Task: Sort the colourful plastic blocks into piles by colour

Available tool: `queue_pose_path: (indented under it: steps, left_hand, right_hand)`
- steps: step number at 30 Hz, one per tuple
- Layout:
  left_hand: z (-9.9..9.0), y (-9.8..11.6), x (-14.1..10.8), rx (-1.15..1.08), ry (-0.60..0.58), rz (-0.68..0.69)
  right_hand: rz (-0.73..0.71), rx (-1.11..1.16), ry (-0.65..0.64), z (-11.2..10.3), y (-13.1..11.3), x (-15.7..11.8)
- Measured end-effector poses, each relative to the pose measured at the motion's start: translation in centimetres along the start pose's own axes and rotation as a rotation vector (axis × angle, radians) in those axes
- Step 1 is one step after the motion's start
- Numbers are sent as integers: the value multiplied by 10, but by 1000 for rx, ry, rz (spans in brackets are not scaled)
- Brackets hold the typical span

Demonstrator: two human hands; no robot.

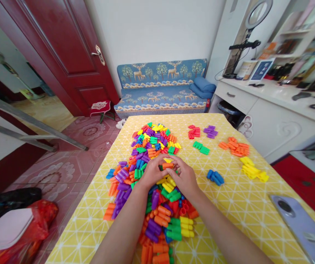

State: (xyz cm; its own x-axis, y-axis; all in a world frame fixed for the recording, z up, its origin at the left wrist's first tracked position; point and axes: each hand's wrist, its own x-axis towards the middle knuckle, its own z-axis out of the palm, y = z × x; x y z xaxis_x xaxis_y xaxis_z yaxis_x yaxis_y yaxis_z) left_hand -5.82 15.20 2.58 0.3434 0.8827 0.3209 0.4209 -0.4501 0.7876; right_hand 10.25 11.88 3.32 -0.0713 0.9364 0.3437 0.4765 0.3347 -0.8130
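Note:
Over a big mixed heap of bullet-shaped plastic building blocks (154, 198), my two hands meet with curled fingers. Between them is an orange block (167, 166), partly covered by the fingers. My left hand (154, 171) pinches it from the left side, and the thumb and fingers of my right hand (185, 176) close on it from the right. Yellow blocks (168, 183) lie just below the hands. On the right, small groups sit sorted by colour: red blocks (194, 132), purple blocks (210, 131), green blocks (201, 147), orange blocks (234, 146), yellow blocks (253, 170) and blue blocks (215, 177).
A yellow patterned cloth (229, 227) covers the table. A phone (302, 227) lies near its right edge. Behind stands a blue sofa (163, 97); a white dresser (278, 113) is at right. Bags (44, 216) and a metal ladder (36, 124) are on the left.

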Motion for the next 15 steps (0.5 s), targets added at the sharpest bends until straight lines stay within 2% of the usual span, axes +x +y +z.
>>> queue_pose_path:
  steps: [4,10,13,15]
  left_hand:
    - [1,0,-1,33,-22,0]
    - [5,-7,2,131,-69,21]
    - [5,-10,4,162,-2,95]
    - [3,-11,5,218,69,132]
  right_hand:
    - [56,31,34,0,2,1]
    - [127,201,125,-4,10,-3]
    - [137,212,246,-26,23,3]
    - [148,181,372,-54,42,14]
